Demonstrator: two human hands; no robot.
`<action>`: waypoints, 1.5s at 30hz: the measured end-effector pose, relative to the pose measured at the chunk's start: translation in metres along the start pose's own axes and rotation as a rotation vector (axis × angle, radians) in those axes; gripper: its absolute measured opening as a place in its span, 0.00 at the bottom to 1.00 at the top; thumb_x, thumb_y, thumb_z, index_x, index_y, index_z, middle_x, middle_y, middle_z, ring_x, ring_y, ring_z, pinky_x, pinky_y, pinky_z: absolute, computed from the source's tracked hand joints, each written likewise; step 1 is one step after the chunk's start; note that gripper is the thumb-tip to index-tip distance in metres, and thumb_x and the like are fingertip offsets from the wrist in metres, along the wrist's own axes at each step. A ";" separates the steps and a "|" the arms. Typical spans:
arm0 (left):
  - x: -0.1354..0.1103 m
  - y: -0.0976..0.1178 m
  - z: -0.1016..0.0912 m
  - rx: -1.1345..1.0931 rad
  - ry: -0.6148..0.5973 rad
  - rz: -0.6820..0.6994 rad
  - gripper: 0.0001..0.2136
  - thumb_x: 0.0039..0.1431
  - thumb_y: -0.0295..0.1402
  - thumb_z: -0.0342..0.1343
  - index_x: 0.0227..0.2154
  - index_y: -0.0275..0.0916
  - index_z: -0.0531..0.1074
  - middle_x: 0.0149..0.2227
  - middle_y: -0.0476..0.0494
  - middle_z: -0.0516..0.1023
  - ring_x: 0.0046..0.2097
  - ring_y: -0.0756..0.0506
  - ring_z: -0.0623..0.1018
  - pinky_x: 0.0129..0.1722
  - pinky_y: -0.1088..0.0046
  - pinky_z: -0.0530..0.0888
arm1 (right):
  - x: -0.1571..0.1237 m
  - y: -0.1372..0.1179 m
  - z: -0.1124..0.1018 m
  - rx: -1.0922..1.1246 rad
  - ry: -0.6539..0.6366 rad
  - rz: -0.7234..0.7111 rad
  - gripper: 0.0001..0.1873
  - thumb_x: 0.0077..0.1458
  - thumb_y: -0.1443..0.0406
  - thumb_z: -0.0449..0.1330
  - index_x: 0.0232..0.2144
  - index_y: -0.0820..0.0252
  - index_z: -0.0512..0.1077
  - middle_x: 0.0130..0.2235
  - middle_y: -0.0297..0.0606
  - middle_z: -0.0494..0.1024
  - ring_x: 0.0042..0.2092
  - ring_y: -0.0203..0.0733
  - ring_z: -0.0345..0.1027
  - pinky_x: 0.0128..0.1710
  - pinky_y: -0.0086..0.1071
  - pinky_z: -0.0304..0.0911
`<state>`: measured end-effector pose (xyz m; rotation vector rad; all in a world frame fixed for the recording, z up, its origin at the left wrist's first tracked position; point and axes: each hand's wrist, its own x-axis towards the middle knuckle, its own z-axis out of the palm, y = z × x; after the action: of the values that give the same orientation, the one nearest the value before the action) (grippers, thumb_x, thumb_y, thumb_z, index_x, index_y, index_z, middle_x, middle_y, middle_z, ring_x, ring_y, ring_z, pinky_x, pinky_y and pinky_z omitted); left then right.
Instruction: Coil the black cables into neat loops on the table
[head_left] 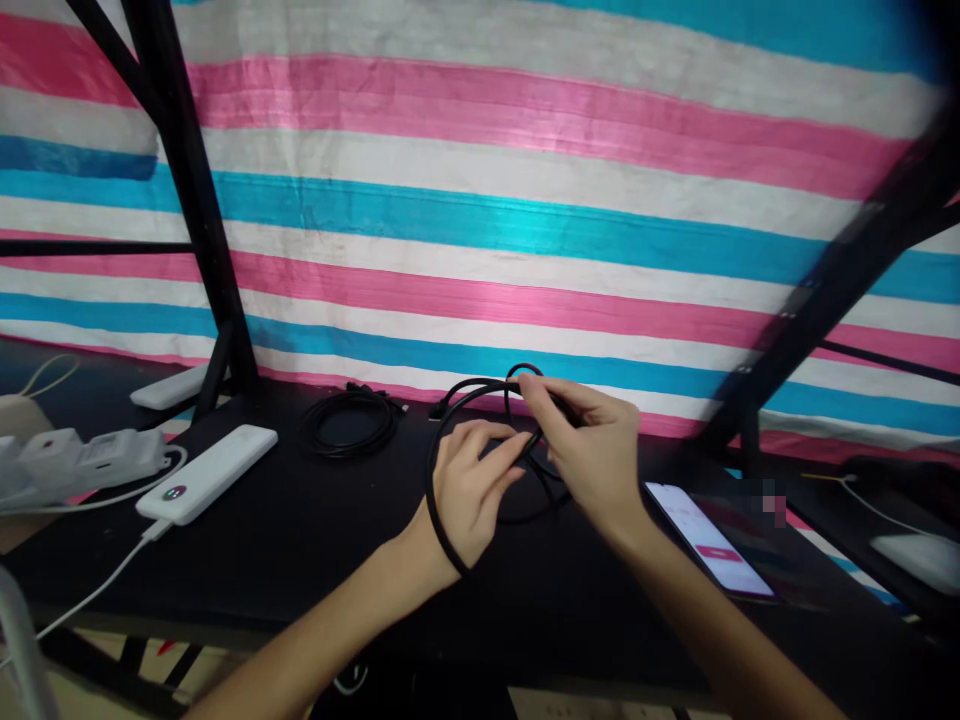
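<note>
One coiled cable point(339, 452) lies near the surface's point(262, 570) back edge; left fingers point(499, 465) and right fingers point(541, 408) clamp a second cable point(431, 482), seemingly half-wound.

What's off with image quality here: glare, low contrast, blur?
Head view: glare washes the middle of the striped sheet; head view: the black cable's lower strands sink into the dark tabletop; head view: the right post goes dark and soft toward the upper corner.
</note>
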<state>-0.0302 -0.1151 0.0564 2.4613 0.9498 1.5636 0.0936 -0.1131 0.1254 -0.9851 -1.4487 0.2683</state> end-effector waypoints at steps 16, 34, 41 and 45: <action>-0.019 0.024 -0.001 -0.662 -0.180 -0.326 0.20 0.66 0.36 0.36 0.54 0.40 0.67 0.37 0.44 0.78 0.42 0.44 0.73 0.50 0.61 0.61 | 0.012 0.032 0.000 0.114 0.195 0.119 0.16 0.49 0.54 0.61 0.32 0.60 0.79 0.21 0.31 0.70 0.18 0.30 0.56 0.16 0.26 0.54; -0.006 0.029 0.012 -0.339 -0.183 -0.439 0.14 0.65 0.34 0.39 0.41 0.39 0.70 0.20 0.50 0.64 0.28 0.46 0.67 0.34 0.68 0.63 | -0.001 0.032 -0.002 0.342 -0.445 0.414 0.30 0.41 0.56 0.67 0.46 0.57 0.66 0.30 0.33 0.74 0.30 0.38 0.71 0.23 0.25 0.61; -0.019 -0.003 0.010 -0.066 0.252 -0.435 0.10 0.59 0.26 0.44 0.42 0.39 0.65 0.39 0.41 0.72 0.44 0.44 0.71 0.47 0.63 0.65 | 0.014 0.052 -0.007 0.324 -0.279 0.359 0.19 0.51 0.55 0.59 0.41 0.60 0.69 0.26 0.30 0.69 0.17 0.26 0.56 0.17 0.25 0.53; -0.021 -0.037 0.000 0.201 0.381 -0.466 0.20 0.56 0.31 0.52 0.51 0.37 0.60 0.50 0.35 0.68 0.54 0.39 0.67 0.54 0.56 0.61 | 0.021 0.051 -0.019 0.361 -0.344 0.458 0.11 0.49 0.60 0.59 0.32 0.62 0.70 0.19 0.25 0.59 0.15 0.23 0.40 0.15 0.25 0.36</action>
<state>-0.0530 -0.0969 0.0260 1.8653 1.6655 1.8525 0.1346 -0.0752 0.1081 -0.9903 -1.3943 1.0405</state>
